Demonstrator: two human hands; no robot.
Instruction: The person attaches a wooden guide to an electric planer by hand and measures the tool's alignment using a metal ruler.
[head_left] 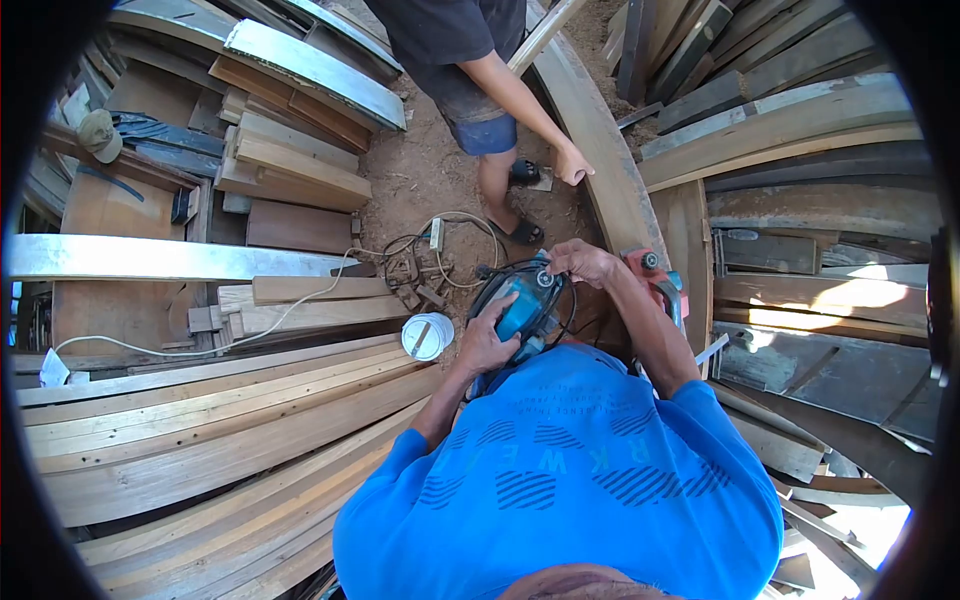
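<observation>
A teal and black corded power tool [517,315], which looks like an electric planer, is held just in front of my body. My left hand [488,338] wraps around its teal housing from the left. At its far end, the fingers of my right hand [583,263] are bent closed against the tool beside a round knob [545,279]; the exact fingertip contact is partly hidden. A black cord loops around the tool. Right of my right forearm, a red and teal power tool [652,268] rests by a long wooden plank [615,190].
Another person [490,90] stands ahead, one hand [571,163] over the plank. A white bucket [428,337] stands left of my left hand. An extension cord [437,235] and wood offcuts [420,290] lie on the sawdust-covered ground. Stacked boards [230,420] line both sides.
</observation>
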